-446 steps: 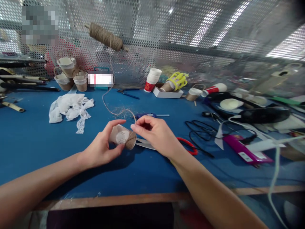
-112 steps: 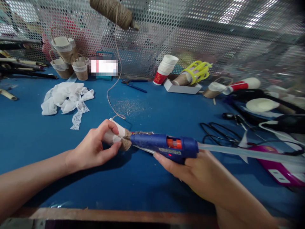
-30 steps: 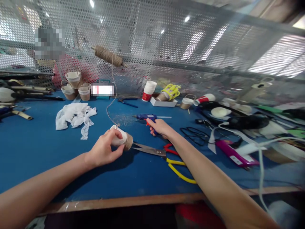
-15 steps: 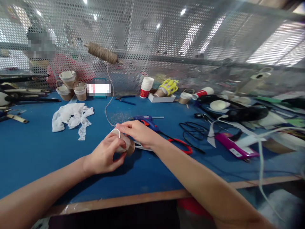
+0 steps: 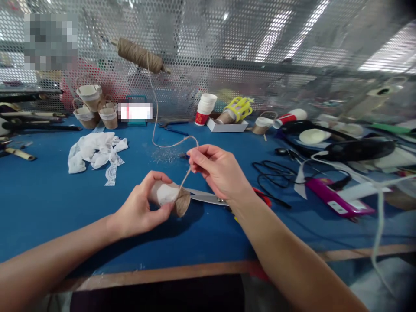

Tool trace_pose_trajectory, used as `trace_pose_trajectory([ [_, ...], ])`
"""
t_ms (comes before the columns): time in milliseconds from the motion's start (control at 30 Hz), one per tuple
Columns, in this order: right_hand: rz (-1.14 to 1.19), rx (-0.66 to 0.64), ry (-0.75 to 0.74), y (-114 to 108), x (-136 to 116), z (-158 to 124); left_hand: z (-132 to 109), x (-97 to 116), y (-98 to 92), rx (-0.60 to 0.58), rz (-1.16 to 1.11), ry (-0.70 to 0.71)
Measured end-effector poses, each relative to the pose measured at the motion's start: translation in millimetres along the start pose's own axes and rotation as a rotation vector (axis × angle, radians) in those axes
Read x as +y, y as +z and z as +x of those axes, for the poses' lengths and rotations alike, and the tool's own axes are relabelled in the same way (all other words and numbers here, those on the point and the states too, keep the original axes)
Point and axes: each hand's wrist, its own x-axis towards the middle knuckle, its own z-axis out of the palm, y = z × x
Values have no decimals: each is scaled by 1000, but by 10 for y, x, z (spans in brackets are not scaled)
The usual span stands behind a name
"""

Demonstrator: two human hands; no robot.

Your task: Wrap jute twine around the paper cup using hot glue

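My left hand (image 5: 143, 206) is closed around a white paper cup (image 5: 165, 193) lying on its side, its lower end wrapped in brown twine. The wrapped end points right. Between the thumb and fingers of my right hand (image 5: 216, 167) is pinched the twine (image 5: 186, 177), which runs taut to the cup's wrapped part. From there the strand loops back and up to a twine spool (image 5: 139, 55) hanging by the mesh. Under my right wrist lie open scissors (image 5: 208, 197), their handles partly hidden. A glue gun is mostly covered by my right hand.
White lace (image 5: 94, 149) lies on the left of the blue table (image 5: 65, 221). Several twine-covered baskets (image 5: 89, 97) stand behind it. At the back are stacked paper cups (image 5: 206, 108) and a white box (image 5: 227, 125). Black cables (image 5: 273, 177) and a purple power strip (image 5: 338, 197) lie right.
My right hand has moved away from the cup to the right, drawing the twine out. The cup has turned so its wrapped end shows. The view has shifted slightly.
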Motion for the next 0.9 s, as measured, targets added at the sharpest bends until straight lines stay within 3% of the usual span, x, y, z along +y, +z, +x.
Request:
trace_pose_trajectory([
  [467,-152,-5,-46,-32,133,18,-98,31,8,37,56,181],
  [900,-203,-26,6,21,150,-10,-150,52,0,108,121,316],
])
